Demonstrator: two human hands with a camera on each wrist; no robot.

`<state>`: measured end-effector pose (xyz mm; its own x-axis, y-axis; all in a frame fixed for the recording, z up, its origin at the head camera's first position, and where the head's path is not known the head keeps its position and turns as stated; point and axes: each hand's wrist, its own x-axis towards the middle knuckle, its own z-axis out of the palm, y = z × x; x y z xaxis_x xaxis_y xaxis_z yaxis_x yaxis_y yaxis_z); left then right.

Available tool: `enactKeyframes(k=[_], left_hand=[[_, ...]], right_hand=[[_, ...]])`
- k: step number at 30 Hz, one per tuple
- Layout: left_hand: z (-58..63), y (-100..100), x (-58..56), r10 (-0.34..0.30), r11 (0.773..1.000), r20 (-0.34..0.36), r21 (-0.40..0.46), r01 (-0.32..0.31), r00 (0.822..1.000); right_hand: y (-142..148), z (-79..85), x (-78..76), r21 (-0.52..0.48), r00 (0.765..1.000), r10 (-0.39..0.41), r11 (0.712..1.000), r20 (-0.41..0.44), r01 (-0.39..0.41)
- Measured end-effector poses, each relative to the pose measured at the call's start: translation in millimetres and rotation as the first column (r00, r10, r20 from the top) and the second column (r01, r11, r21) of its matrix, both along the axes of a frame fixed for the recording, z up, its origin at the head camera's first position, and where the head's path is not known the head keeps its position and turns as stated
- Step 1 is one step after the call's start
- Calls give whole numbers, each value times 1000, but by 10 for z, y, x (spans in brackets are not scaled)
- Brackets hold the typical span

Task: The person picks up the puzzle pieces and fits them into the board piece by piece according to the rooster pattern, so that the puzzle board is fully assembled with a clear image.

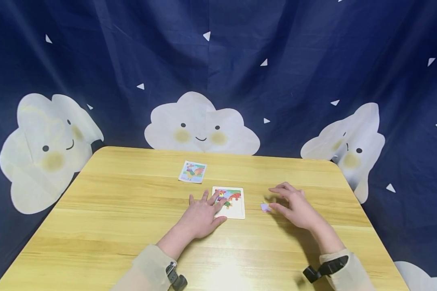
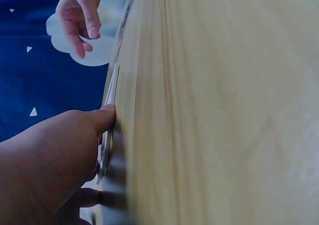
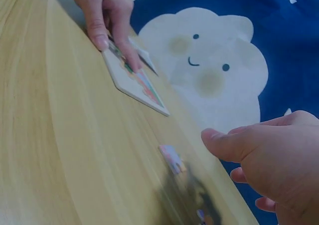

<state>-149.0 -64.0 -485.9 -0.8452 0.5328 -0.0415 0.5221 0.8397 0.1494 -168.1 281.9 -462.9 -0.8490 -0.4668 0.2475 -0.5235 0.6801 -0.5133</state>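
My left hand (image 1: 201, 218) rests with spread fingers on a white-framed jigsaw puzzle board (image 1: 236, 212), covering its left side. A colourful bird picture partly fills the board, and its lower part is bare white. To the right, my right hand (image 1: 295, 205) hovers with thumb and fingers apart. Just by its thumb, a pale purple puzzle piece (image 1: 265, 207) lies on the table. The right wrist view has a gap between the thumb and this puzzle piece (image 3: 172, 158). A second small piece (image 3: 201, 216) lies under that hand, partly in shadow.
Behind the board lies a square picture card (image 1: 192, 171) with a similar bird. Everything stands on a wooden table (image 1: 113, 210) with rounded far corners. A dark blue curtain (image 1: 240, 48) with clouds hangs right behind its far edge.
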Motion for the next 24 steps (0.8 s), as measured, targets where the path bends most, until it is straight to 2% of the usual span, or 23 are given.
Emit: enactKeyframes(k=[12,20,24], left_hand=[[-3,4,1,0,1000,11,-10,0,1000],[2,3,6,1,1000,20,-3,-1,1000],[-11,2,1,3,1000,12,-9,-3,1000]], right_hand=[[267,36,41,-13,1000,-30,999,8,30],[432,-19,46,-20,997,-35,999,-65,33],[523,-52,25,-39,997,-53,998,-60,51]])
